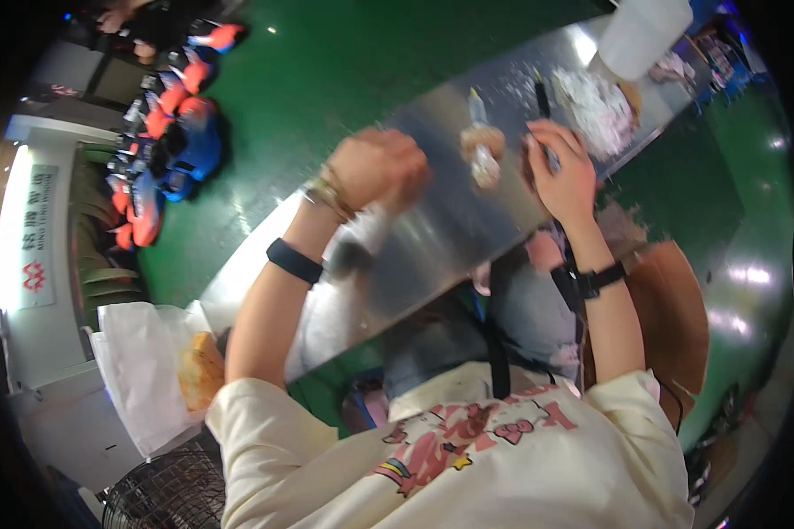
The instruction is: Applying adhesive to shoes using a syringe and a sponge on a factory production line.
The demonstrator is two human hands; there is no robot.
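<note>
My left hand (381,169) is over the metal worktop (441,220), left of the middle, its fingers curled and smeared by motion. Whether it holds anything does not show. On the right, my right hand (560,167) has bent fingers and thumb around something small and pale that I cannot make out. Just beyond its fingertips lies a dark, pen-shaped tool (541,93) with a yellowish tip. Between the hands stands or lies a slim clear piece with a yellowish tip (476,106), beside a tan, ring-like lump (483,141). A pile of white, crumpled-looking material (598,110) is right of the tool.
A white plastic container (646,37) is at the table's far right end. Blurred white material (335,300) lies at the near left. Beyond the table, orange and blue objects (163,132) line the left. A white bag (146,370) and a wire fan guard (163,494) are at lower left.
</note>
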